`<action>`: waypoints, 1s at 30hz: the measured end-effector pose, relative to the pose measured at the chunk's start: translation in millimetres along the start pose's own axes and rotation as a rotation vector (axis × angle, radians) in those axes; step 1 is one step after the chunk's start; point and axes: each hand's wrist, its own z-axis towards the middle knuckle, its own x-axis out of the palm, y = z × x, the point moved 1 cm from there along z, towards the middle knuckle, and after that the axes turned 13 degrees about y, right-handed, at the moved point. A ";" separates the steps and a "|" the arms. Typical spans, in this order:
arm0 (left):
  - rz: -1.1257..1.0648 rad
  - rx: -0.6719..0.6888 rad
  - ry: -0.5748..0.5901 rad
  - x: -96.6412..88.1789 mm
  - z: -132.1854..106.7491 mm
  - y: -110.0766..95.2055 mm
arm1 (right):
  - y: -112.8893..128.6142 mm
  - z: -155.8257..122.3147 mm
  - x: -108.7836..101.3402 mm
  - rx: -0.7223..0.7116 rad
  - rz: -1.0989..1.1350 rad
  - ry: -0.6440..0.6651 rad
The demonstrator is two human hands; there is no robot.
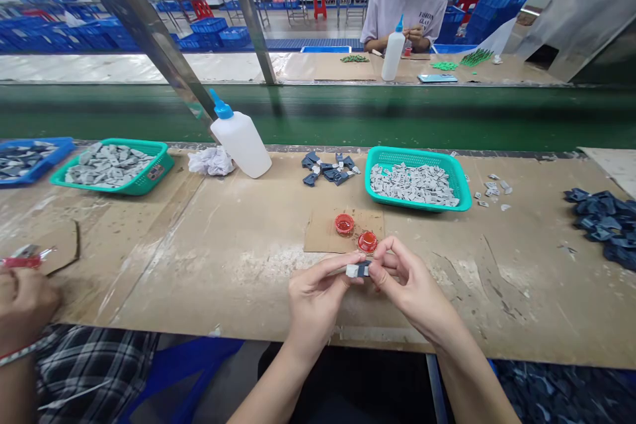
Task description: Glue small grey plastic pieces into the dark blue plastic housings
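Fingers [342, 264] pinching a small grey-and-dark piece [358, 270] above the desk [199, 285]

Nearest, the left hand [313, 308] and right hand [410, 288] meet over the bare desk, their thumbs and forefingers closed narrowly on the piece from both sides. The step in hand looks like pressing the grey part against the dark part, and the next move seems to call for a steady pinch that keeps them lined up. The fingers hide much of the piece, so its exact shape is hard to make out. Just beyond, two small red cups [356, 232] sit on and at the edge of a cardboard sheet [322, 235]; what fills them is unclear. At the near left, a neighbor's hand [24, 305] holds a red-and-silver object [22, 257], cut off by the frame. Farther on, a teal basket [417, 154] holds grey pieces [412, 185], with dark pieces [328, 169] to its left and a larger dark heap [601, 225] at the right. A tilted squeeze bottle [242, 144] leans near the far edge. Past a green belt [318, 116], a co-worker [402, 13] handles something small.
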 end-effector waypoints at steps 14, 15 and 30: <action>-0.048 -0.031 0.117 -1.0 -5.1 -4.7 | 6.8 -10.5 21.8 -0.039 0.042 -0.020; -0.093 -0.080 0.146 -0.7 -3.8 -4.6 | 6.5 -8.8 23.3 -0.038 0.052 -0.049; 0.229 -0.047 -0.164 -88.9 16.3 5.8 | 14.3 -19.4 -16.9 -0.607 0.913 -0.198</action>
